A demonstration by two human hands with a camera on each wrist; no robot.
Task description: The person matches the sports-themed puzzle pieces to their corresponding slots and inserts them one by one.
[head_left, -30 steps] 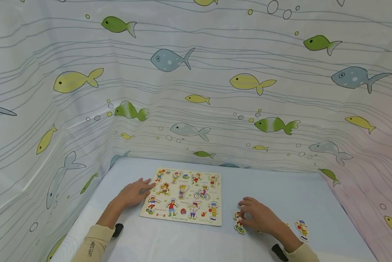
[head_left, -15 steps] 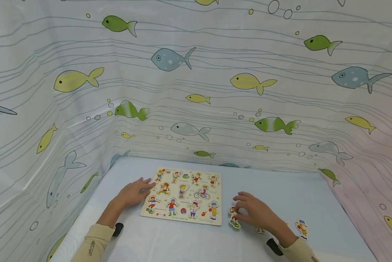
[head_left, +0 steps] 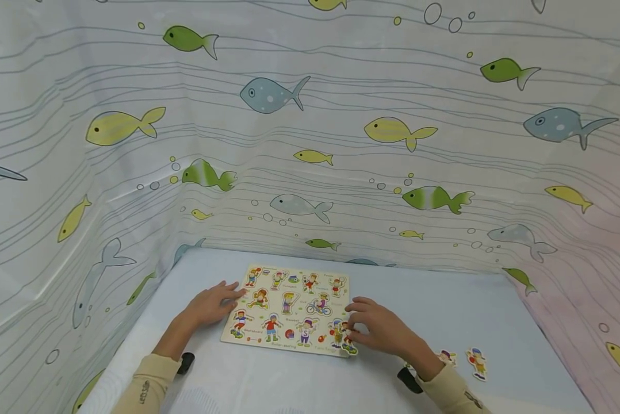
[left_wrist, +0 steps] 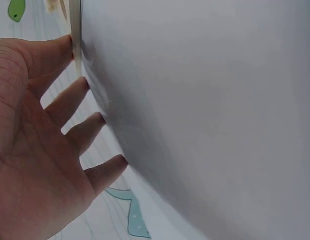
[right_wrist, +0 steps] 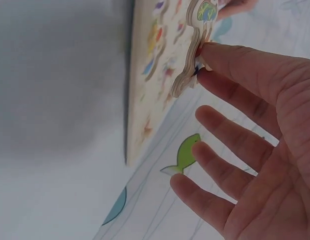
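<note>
I have the left hand (head_left: 214, 306), fingers spread, against the puzzle board (head_left: 275, 309), likely steadying it; the right hand (head_left: 383, 329) pinches a figure piece (head_left: 348, 347) over the board's right edge

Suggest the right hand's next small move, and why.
Probably carry the pinched puzzle piece left across the board toward the skateboarder figure at its near-left corner: the right hand holds the piece over the board's right edge, its colours resemble that figure's, and the left hand touches the opposite edge.
</note>
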